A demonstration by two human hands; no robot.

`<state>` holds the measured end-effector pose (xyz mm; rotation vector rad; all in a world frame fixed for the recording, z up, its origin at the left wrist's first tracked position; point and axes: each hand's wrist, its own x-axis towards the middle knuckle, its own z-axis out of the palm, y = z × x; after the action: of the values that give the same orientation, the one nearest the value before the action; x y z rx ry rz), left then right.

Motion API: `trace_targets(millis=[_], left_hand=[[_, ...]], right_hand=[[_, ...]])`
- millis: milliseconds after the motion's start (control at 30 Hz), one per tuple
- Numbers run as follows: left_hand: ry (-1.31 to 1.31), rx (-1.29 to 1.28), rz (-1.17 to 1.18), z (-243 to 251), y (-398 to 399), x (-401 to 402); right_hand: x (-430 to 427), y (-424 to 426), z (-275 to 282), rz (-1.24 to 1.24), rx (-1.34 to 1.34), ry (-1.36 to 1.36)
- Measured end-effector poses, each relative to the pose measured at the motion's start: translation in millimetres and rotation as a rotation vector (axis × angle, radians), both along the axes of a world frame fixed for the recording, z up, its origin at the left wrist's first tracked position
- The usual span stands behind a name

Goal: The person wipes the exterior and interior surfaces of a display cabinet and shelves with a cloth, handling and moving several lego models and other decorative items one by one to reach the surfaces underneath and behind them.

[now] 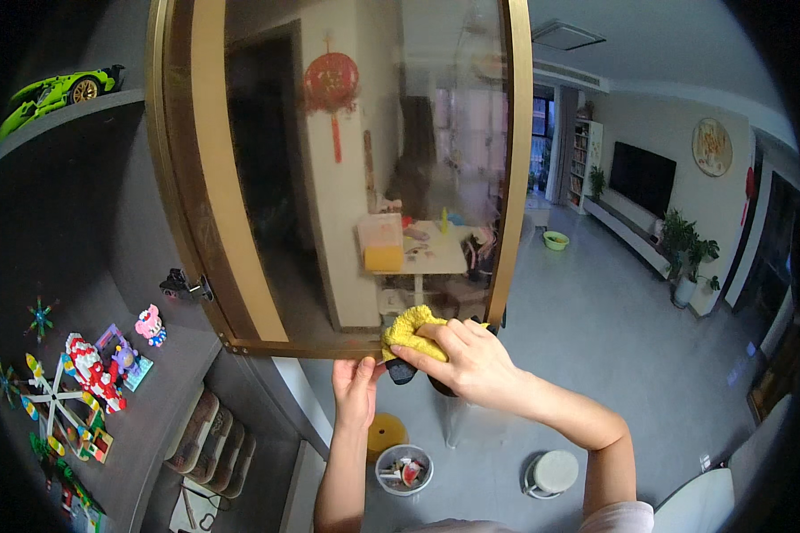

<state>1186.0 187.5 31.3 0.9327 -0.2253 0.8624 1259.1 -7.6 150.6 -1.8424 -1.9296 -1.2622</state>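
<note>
A gold-framed glass cabinet door (pixel 347 200) stands swung open before me, its pane reflecting a room. My right hand (pixel 463 360) grips a bunched yellow cloth (pixel 413 333) and presses it at the lower edge of the door, right of its middle. Just left of it, my left hand (pixel 357 390) has thumb and fingers pinched on the bottom rail of the frame from below. A metal hinge (pixel 203 288) joins the door to the cabinet on the left.
Dark cabinet shelves at left hold a green toy car (pixel 60 96), a toy Ferris wheel (pixel 55 398) and small figures. Below are a waste bin (pixel 404 470), a yellow round object (pixel 387 436) and a round stool (pixel 555 473). Farther off are a television (pixel 642 178) and potted plants (pixel 687 246).
</note>
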Motion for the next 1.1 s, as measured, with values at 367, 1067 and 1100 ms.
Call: trace_targets(millis=[367,1067,1100], left_hand=[[-0.01,0.02,-0.094,-3.5,0.7,-6.8],[-0.001,0.116,-0.401,-44.4,28.6,-0.5],[-0.006,0.126,-0.405,-43.1,26.7,1.9]], right_hand=[[-12.0,-61.2,17.8,-0.185,-0.112,0.128],[-87.2,181.9,2.0,0.259,-0.014,0.131],[-88.2,190.1,1.3,0.265,-0.012,0.126]])
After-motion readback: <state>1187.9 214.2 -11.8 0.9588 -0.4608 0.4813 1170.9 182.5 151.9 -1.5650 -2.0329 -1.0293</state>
